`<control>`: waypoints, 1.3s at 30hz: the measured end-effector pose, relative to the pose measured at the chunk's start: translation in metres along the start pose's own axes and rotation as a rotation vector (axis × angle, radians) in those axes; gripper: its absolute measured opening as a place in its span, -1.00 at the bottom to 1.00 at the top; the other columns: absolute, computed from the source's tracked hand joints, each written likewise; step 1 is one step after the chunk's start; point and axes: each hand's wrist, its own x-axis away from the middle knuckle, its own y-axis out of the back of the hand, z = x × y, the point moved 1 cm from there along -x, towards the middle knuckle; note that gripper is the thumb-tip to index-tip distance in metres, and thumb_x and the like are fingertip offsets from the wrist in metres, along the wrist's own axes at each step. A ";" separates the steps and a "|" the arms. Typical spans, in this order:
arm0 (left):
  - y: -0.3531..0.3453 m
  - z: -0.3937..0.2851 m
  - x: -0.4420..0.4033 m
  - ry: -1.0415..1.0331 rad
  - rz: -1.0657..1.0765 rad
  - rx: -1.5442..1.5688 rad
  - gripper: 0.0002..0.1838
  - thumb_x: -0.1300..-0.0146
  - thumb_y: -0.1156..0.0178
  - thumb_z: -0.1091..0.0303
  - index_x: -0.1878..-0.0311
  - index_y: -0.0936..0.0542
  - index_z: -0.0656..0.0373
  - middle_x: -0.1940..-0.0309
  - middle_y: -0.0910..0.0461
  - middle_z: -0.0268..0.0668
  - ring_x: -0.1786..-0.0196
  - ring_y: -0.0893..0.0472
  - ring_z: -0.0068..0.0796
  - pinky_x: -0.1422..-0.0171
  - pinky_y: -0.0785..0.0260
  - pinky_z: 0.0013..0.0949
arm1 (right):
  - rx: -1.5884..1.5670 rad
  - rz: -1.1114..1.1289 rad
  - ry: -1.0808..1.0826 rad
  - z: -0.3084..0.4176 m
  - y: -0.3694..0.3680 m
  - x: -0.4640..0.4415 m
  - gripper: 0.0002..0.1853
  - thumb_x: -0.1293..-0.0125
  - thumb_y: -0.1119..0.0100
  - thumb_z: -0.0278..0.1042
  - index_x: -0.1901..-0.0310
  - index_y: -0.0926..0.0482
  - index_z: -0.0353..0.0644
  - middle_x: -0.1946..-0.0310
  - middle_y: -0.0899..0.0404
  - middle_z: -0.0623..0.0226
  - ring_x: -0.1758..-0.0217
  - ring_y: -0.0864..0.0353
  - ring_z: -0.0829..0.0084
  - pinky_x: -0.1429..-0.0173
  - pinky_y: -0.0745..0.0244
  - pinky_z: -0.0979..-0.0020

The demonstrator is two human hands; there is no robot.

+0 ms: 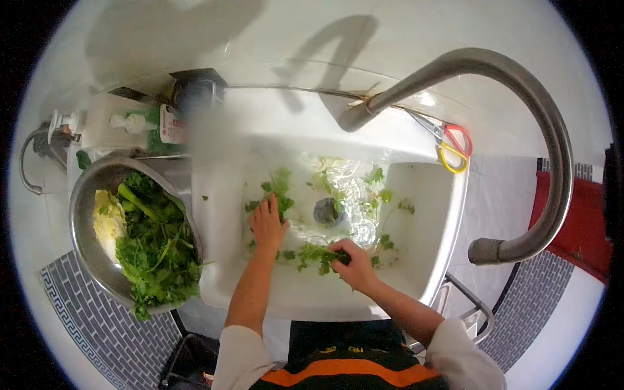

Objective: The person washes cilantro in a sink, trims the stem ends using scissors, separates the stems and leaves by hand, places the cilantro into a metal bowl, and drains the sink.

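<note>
A white sink (224,260) holds water with loose sprigs of leafy green herb (406,205) floating in it. Over the left part of the water is my left hand (266,224), its fingers at some green leaves; whether it grips them is hard to see. My right hand (353,265) is closed on a bunch of herbs (313,255) near the front of the sink, the leaves pointing left. Between and beyond the hands lies the round drain (328,211), under water.
A metal bowl (84,224) with leafy greens and a pale cabbage piece stands left of the sink. Pump bottles (133,123) are behind it. Scissors (455,148) lie on the back right rim. A curved faucet (552,130) arches over the right side.
</note>
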 end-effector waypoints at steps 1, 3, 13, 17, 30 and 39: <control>-0.010 0.003 -0.003 -0.072 0.031 -0.070 -0.38 0.18 -0.26 0.19 -0.02 -0.30 0.07 -0.01 -0.26 -0.11 -0.03 -0.28 -0.18 0.03 -0.23 -0.13 | -0.025 0.007 -0.057 0.004 0.000 -0.001 -0.71 0.13 -0.07 -0.55 0.28 -0.37 -0.20 0.37 -0.39 0.23 0.29 -0.44 0.34 0.21 -0.34 0.43; -0.017 0.009 -0.010 -0.150 0.047 -0.139 -0.42 0.18 -0.26 0.22 0.01 -0.33 0.06 0.02 -0.29 -0.15 0.00 -0.32 -0.22 0.06 -0.25 -0.19 | -0.047 0.004 -0.102 0.008 0.004 -0.006 -0.71 0.14 -0.08 -0.54 0.28 -0.37 -0.20 0.37 -0.39 0.24 0.30 -0.43 0.35 0.21 -0.34 0.43; 0.139 -0.030 0.054 0.209 -0.010 0.819 -0.74 0.16 -0.15 0.51 0.29 -0.45 0.25 0.53 -0.46 -0.25 0.54 -0.42 -0.51 0.40 -0.29 -0.50 | -0.239 -0.163 -0.177 -0.005 0.002 -0.012 -0.75 0.02 -0.07 -0.42 0.24 -0.40 -0.22 0.35 -0.43 0.26 0.21 -0.40 0.46 0.13 -0.28 0.50; 0.143 -0.056 0.074 0.137 -0.060 0.870 -0.72 0.17 -0.16 0.53 0.29 -0.44 0.27 0.52 -0.45 -0.23 0.53 -0.43 -0.47 0.40 -0.29 -0.48 | -0.762 -0.068 -0.249 0.024 -0.006 -0.012 -0.64 -0.06 -0.08 -0.29 0.10 -0.31 -0.20 0.30 -0.41 0.31 0.19 -0.36 0.51 0.11 -0.28 0.50; 0.091 -0.068 0.099 -0.050 -0.158 0.968 -0.40 0.10 -0.19 0.43 -0.07 -0.23 0.18 0.06 -0.29 -0.19 0.01 -0.32 -0.26 -0.06 -0.15 -0.33 | -0.375 -0.188 0.084 0.022 -0.018 -0.004 -0.60 -0.02 -0.08 -0.51 0.08 -0.22 -0.19 0.28 -0.35 0.27 0.30 -0.36 0.53 0.21 -0.33 0.52; 0.058 -0.060 0.099 0.545 0.223 1.688 -0.57 0.08 -0.11 0.58 0.06 -0.31 0.23 0.17 -0.40 -0.22 0.14 -0.44 -0.34 0.15 -0.36 -0.37 | -0.071 0.203 0.199 -0.003 -0.009 0.001 -0.25 0.11 0.08 -0.58 -0.20 0.09 -0.12 -0.08 -0.15 0.06 -0.06 -0.20 0.09 -0.12 -0.10 0.20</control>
